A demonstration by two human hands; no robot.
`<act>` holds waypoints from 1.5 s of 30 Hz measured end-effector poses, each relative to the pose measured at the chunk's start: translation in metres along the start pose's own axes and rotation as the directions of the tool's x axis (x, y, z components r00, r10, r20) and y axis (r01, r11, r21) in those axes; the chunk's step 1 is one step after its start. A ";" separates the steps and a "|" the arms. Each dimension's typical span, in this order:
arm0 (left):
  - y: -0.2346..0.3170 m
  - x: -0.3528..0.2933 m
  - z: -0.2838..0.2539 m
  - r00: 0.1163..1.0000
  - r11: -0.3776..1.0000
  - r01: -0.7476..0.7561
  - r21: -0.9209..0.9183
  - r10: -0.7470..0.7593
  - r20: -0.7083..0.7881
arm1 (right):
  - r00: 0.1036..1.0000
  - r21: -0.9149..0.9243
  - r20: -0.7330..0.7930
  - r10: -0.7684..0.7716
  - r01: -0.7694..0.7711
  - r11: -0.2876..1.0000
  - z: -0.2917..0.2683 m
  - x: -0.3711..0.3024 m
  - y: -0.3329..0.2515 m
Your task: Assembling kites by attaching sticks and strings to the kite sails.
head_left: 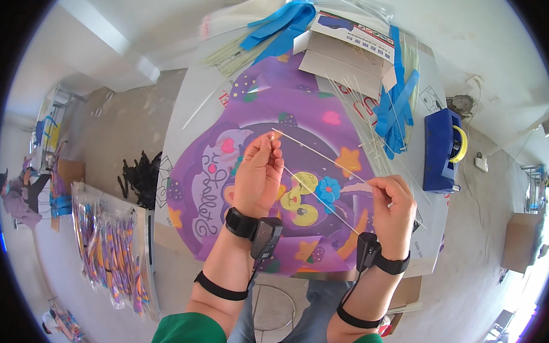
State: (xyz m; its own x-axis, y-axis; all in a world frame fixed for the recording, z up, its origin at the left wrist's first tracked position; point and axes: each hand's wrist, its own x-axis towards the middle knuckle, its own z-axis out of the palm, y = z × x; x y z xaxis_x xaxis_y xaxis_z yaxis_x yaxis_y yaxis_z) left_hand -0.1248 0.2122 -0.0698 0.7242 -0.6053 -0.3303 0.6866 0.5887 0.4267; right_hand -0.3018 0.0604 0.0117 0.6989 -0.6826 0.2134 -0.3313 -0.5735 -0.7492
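Purple film sheet (303, 214), glossy, creased toward lower edge, printed with stars and cartoon shapes, spread on pale table (185, 138). With left hand (259, 175), pinches first white rod (316, 196) between thumb and fingertips, mostly closed. With right hand (393, 203), pinches second white rod (322, 156) near one end, fingers curled in, with far tip just beside left fingertips. Slender, pale, near-straight, both slanting above sheet, between hands; first one running down toward right wrist device (368, 251); material hard to tell. Around: flat blue strips (399, 116), open cardboard carton (343, 66), angular blue tape dispenser (438, 147) with yellow roll (463, 144)
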 end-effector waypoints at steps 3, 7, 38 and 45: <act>-0.002 -0.001 0.007 0.996 1.000 -0.004 0.010 0.005 -0.084 | 1.000 -0.005 0.003 0.000 0.000 1.000 0.000 0.000 0.002; 0.000 -0.001 0.010 0.997 1.000 0.001 -0.022 -0.003 -0.072 | 1.000 -0.013 0.005 0.008 -0.008 1.000 -0.001 0.000 0.001; 0.002 -0.004 0.019 0.997 0.997 -0.044 0.056 0.048 -0.060 | 1.000 -0.004 -0.027 0.006 -0.007 1.000 0.001 -0.001 0.008; 0.003 -0.003 0.017 0.998 0.998 -0.035 0.057 0.038 -0.048 | 1.000 -0.002 -0.027 -0.005 0.005 1.000 0.001 0.000 0.007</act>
State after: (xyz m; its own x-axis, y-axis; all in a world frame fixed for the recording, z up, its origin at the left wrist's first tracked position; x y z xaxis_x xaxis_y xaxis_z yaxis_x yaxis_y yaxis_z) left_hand -0.1265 0.2066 -0.0535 0.7521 -0.5559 -0.3542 0.6559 0.5782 0.4852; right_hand -0.3038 0.0569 0.0061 0.6832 -0.6919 0.2336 -0.3293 -0.5774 -0.7471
